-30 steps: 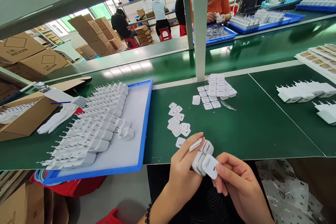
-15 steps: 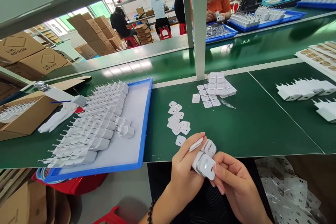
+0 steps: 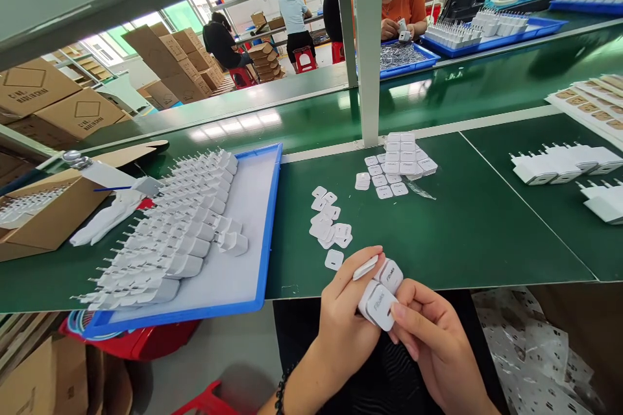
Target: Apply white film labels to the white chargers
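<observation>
- The left hand point(image 3: 348, 311) curls around two white charger bodies point(image 3: 374, 292) at the near edge of the green bench point(image 3: 462, 233), fingers pressed against their sides; a thin white cover piece point(image 3: 366, 267) is pinched between its upper fingers.
- The right hand point(image 3: 433, 343) meets them from the right, thumb and forefinger pressing a white cover plate point(image 3: 380, 305) (grey lettering on its face) flat against the end of the nearer charger body.
- Both hands hang just off the bench edge, over the person's dark lap.
- Just beyond the left hand, loose cover plates point(image 3: 331, 224) lie scattered on the bench; a tidier batch of plates point(image 3: 402, 162) sits farther back, beside the white post point(image 3: 368, 45).
- To the left, a blue-rimmed tray point(image 3: 270, 220) carries rows of white chargers point(image 3: 180, 233) with prongs pointing left.
- At the right, finished chargers point(image 3: 564, 165) lie in a row on the bench.
- Across the line, a person in an orange top point(image 3: 406, 3) handles a small white part.
</observation>
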The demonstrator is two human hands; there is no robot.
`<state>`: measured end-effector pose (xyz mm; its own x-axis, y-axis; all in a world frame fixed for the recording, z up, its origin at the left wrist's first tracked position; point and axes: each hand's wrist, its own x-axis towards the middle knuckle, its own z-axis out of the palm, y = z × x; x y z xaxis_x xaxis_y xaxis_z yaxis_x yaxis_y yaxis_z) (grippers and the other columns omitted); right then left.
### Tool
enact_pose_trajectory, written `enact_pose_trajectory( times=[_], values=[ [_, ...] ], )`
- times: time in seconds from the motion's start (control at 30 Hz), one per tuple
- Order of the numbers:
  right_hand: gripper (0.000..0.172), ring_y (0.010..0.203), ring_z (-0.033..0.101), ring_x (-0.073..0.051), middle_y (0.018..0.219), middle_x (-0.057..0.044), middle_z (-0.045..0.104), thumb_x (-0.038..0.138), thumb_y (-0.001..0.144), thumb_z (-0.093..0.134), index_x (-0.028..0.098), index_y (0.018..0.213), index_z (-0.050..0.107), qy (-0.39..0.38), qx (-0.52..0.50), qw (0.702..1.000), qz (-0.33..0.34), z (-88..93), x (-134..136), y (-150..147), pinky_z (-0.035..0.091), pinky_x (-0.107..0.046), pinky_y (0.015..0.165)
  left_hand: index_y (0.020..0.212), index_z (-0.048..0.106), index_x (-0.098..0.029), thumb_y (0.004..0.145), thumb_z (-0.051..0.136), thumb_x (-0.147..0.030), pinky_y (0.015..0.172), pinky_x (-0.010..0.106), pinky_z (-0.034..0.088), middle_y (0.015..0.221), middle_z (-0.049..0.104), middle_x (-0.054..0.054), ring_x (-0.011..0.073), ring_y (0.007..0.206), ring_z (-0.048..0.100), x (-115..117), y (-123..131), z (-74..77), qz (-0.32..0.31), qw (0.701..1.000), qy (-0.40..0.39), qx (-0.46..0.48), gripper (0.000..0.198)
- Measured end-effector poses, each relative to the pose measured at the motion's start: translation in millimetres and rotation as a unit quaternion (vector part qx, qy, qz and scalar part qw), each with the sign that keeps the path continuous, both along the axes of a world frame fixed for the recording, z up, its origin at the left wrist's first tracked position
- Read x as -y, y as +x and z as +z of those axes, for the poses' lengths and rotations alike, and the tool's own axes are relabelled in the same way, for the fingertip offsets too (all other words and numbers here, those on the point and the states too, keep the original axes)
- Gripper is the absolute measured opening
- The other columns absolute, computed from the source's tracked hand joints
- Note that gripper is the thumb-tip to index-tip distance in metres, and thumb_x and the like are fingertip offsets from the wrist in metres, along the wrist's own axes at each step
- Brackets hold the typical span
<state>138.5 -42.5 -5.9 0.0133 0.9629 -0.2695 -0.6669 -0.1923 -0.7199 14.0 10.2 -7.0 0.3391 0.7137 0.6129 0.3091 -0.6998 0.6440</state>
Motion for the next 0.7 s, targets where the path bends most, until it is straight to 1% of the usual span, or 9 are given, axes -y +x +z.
enact_pose_trajectory(
  times=[0.2,0.37,0.53,0.7],
  values=[
    [0.039,0.045,0.035,-0.010,0.042,0.006,0.044,0.039,0.076,0.081,0.020,0.057,0.054,-0.010,-0.024,1.000,-0.018,-2.8,0.8,-3.1,0.030,-0.024,0.050,0.126,0.065,-0.018,0.086,0.065,-0.007,0.085,0.028,0.063,0.126,0.066,0.013,0.0198,0.105,0.070,0.7,0.2,-0.5,0.008,1.000,-0.017,0.001,0.041],
    [0.037,0.048,0.036,-0.011,0.043,0.005,0.045,0.037,0.080,0.078,0.020,0.058,0.053,-0.020,-0.029,0.999,-0.031,-6.5,4.4,-5.9,0.032,-0.025,0.053,0.127,0.064,-0.020,0.086,0.067,-0.009,0.081,0.030,0.064,0.127,0.065,0.013,0.0215,0.104,0.070,2.6,0.5,-2.5,0.008,0.999,-0.031,0.005,0.043],
    [0.036,0.047,0.035,-0.011,0.041,0.006,0.044,0.035,0.081,0.077,0.021,0.058,0.053,-0.027,-0.023,0.999,-0.037,-4.7,6.1,-5.9,0.032,-0.026,0.053,0.128,0.063,-0.019,0.086,0.064,-0.007,0.080,0.029,0.064,0.127,0.065,0.013,0.0204,0.103,0.070,2.8,2.2,-2.9,0.004,1.000,-0.017,0.008,0.043],
    [0.037,0.046,0.036,-0.010,0.042,0.006,0.044,0.036,0.081,0.078,0.021,0.058,0.053,-0.034,-0.008,0.998,-0.047,-4.0,5.1,-7.1,0.032,-0.025,0.051,0.125,0.065,-0.018,0.086,0.065,-0.008,0.080,0.029,0.064,0.124,0.066,0.013,0.0206,0.102,0.071,2.0,3.6,-2.8,0.014,1.000,-0.008,0.006,0.040]
  ],
)
